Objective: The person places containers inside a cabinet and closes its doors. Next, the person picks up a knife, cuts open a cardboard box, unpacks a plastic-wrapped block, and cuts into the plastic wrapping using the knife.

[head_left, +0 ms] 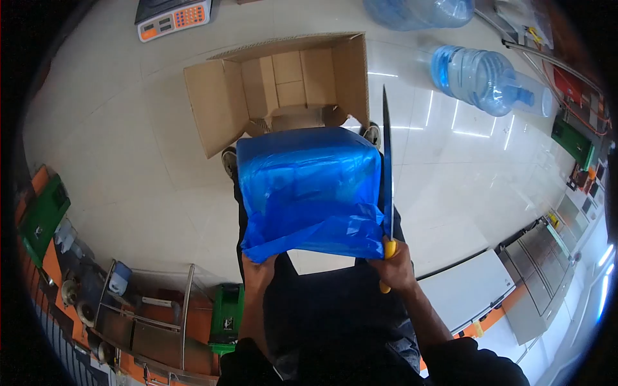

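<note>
A large block-shaped bundle in blue plastic [306, 170] rests over my lap, right at the near side of an open cardboard box [215, 103]. My left hand [259, 269] is closed on the bundle's near left corner, gathering the loose plastic. At the near right corner, my right hand [399, 267] is wrapped round the yellow handle of a long knife [387, 167] and also touches the plastic edge. The blade points away from me, upright along the bundle's right side. What lies inside the blue plastic is hidden.
Beyond the box, at the far left, a digital scale [174, 20] stands on the tiled floor [129, 141]. A large water bottle [479, 77] lies to the right, with another blue bottle [418, 13] at the top. Behind me are a metal rack [187, 315] and a green bin [226, 315].
</note>
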A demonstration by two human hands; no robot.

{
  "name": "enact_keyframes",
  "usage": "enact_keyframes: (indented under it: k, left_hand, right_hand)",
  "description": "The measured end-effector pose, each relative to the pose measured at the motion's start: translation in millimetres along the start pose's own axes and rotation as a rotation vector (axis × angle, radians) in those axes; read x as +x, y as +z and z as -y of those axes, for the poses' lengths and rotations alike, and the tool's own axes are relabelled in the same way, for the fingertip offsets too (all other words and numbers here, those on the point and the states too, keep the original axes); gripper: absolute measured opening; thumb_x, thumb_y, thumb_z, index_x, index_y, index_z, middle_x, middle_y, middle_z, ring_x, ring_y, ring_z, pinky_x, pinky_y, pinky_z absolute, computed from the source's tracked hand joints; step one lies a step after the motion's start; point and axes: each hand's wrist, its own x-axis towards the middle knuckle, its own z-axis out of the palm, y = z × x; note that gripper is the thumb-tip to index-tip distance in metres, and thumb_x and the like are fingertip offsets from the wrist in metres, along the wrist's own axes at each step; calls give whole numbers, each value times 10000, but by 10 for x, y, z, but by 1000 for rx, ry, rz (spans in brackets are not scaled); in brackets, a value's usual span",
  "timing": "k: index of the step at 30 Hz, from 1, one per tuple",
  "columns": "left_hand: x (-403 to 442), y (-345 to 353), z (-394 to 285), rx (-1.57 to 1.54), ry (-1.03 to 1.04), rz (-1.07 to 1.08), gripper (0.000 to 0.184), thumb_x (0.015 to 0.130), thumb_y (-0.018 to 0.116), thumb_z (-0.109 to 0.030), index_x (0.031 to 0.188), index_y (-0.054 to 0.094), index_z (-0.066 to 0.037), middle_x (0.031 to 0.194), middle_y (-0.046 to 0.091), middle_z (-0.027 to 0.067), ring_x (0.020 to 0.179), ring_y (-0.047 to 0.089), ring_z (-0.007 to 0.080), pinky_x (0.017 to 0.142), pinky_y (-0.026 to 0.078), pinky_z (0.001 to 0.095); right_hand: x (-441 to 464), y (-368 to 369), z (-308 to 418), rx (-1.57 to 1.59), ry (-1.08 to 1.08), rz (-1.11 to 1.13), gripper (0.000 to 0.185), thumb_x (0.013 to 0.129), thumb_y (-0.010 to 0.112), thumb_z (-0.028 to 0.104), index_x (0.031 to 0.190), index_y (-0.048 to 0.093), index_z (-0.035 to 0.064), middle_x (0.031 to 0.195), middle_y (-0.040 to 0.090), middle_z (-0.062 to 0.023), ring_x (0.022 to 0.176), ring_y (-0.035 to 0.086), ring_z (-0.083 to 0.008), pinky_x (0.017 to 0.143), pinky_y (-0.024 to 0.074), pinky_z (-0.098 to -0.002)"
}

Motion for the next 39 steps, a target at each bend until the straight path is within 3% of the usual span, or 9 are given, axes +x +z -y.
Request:
enact_keyframes:
  k: [5,8,14,21,27,30,36,39]
  left_hand:
    - [7,-77,71,3,-23,-65,404,798,660,21,1183,539,18,1111,613,110,1017,594,199,891,470,326]
    - [140,-90,205,-199,-5,-124,388,804,680,-4,1168,547,24,1094,617,110,1004,601,206,891,474,331]
    - [430,-78,222,3,-21,-103,341,857,645,-24,1177,531,5,1123,592,104,1040,578,198,920,471,331]
    - [616,58,-54,-94,-34,-93,207,801,685,1,1005,653,10,965,683,79,888,648,162,815,508,293]
    - [674,108,-170,-158,22,-29,221,795,693,7,1013,655,6,965,685,71,889,647,152,803,513,286]
    - [744,163,-223,-154,58,-25,219,790,700,0,1005,660,5,950,688,72,874,649,151,786,517,290]
    - [1024,248,-184,125,137,33,196,759,729,-38,950,685,-38,913,697,116,821,671,193,752,519,311]
    - [1316,288,-37,271,184,55,197,756,750,-124,926,691,-43,904,692,146,827,673,240,765,518,328]
  right_hand:
    - [108,49,238,53,-48,-10,122,767,670,34,795,551,28,668,574,-34,598,529,-99,563,451,-277]
    - [299,110,356,50,-88,-18,124,771,672,36,787,549,32,661,573,-31,590,527,-98,557,451,-276]
    - [607,182,503,-41,-118,-51,111,783,656,43,784,547,23,634,561,-30,571,515,-96,550,447,-281]
    - [567,148,567,-57,-113,-123,106,782,653,36,807,552,16,692,583,-26,588,517,-92,561,445,-276]
    - [514,92,649,-74,-62,-160,116,787,661,49,795,548,27,671,572,-15,600,516,-81,562,434,-262]
    - [551,50,581,-34,-138,-185,125,787,661,45,781,537,30,654,559,-7,591,501,-77,560,422,-253]
    - [759,48,399,78,-118,-267,130,773,664,35,775,535,48,655,520,20,589,469,-59,551,394,-242]
    - [936,53,205,153,-116,-247,110,767,651,31,847,577,19,746,584,-16,689,541,-94,665,436,-257]
